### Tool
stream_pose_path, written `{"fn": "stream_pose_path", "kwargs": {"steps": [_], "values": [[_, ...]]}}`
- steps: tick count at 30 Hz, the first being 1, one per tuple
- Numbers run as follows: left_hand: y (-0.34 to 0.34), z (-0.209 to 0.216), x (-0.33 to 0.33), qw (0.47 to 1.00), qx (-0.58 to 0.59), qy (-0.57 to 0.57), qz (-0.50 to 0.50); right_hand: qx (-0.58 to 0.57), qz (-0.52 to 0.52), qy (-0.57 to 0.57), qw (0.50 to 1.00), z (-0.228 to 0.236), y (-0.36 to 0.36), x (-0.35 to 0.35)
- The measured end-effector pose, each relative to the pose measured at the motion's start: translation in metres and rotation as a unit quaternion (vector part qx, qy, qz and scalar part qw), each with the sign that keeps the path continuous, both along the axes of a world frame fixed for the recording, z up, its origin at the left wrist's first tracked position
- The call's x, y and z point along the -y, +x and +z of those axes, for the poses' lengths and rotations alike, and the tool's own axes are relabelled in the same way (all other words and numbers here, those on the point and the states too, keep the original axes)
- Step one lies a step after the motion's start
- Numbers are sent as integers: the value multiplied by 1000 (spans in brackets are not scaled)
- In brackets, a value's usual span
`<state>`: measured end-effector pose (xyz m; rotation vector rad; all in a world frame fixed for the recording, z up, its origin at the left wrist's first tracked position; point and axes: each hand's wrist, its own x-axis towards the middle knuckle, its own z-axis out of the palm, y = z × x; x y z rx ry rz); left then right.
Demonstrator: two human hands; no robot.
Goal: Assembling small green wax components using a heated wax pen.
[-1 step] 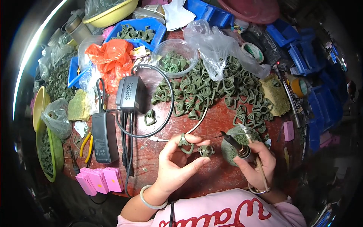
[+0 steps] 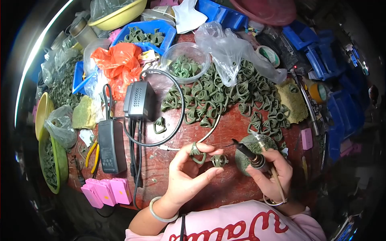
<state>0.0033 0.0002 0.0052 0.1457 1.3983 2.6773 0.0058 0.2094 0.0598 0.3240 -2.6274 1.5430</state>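
In my left hand, thumb and fingers are closed on a small dark green ring with a rounded openwork top. A second green ring sits around my index finger. My right hand is closed around a black-handled pen-like tool with a thin dark tip, pointing up and left toward the held ring but apart from it. A slender light-handled tool also lies in that hand, slanting upward. Under the right hand's tools is a round green pad.
A large heap of green rings covers the far middle, beside a clear round tub. Left of centre stand a black power box with looping cables and a black adapter. Pink blocks and yellow-handled pliers lie near left.
The tip of the black-handled tool in my right hand has shifted very slightly left. My left hand and its rings look the same.
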Motion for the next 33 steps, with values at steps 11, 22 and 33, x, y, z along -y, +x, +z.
{"fn": "stream_pose_path", "kwargs": {"steps": [11, 22, 33], "values": [[0, -1, 1, 999, 27, 18, -19, 38, 37, -101, 994, 20, -9, -5], [2, 1, -4, 998, 11, -68, 7, -44, 69, -34, 996, 7, -15, 12], [2, 0, -4, 995, -18, -97, 6, 0, 99, -41, 994, 6, -14, 12]]}}
